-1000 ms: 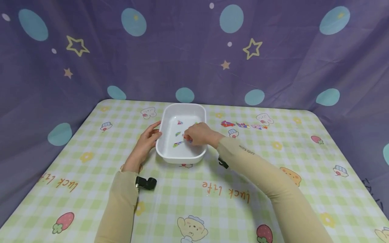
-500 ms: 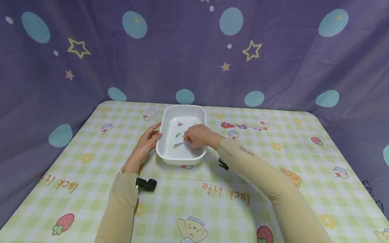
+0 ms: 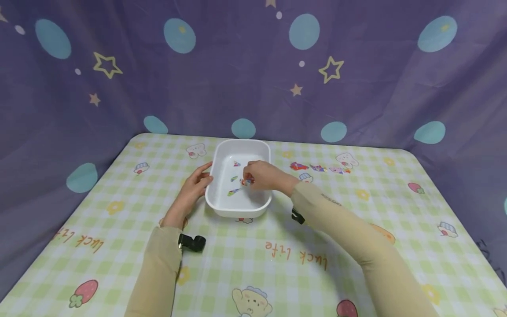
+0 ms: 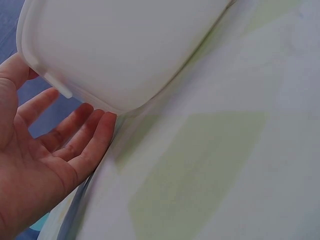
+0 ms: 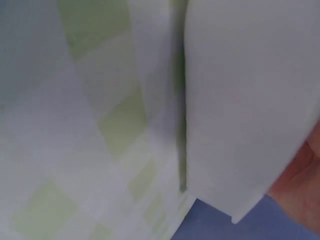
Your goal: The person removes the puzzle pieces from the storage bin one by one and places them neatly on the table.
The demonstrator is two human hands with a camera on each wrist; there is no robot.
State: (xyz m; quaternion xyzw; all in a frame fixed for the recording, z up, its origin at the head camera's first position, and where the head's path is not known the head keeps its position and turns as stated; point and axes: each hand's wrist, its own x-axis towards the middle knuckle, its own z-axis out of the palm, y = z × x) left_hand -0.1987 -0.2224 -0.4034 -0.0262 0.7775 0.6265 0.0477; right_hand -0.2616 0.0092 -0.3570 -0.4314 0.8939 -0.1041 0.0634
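A white plastic tub stands on the table in the head view. My left hand rests against its left side, fingertips on the outer wall and rim; in the left wrist view the fingers are spread and relaxed. My right hand reaches over the tub's right side and pinches a small colourful flat piece. Its print is too small to read. Other small printed pieces lie on the tub floor, among them a green one and a longer one. The right wrist view mostly shows the tub's outer wall.
To the right of the tub, a row of colourful flat pieces lies on the table, with a red one at its left end. A green-checked cloth covers the table. Behind hangs a purple curtain.
My right hand has risen slightly, and the pinched colourful piece now shows below the fingers. My left hand has kept its place at the tub. The head view has shifted a little.
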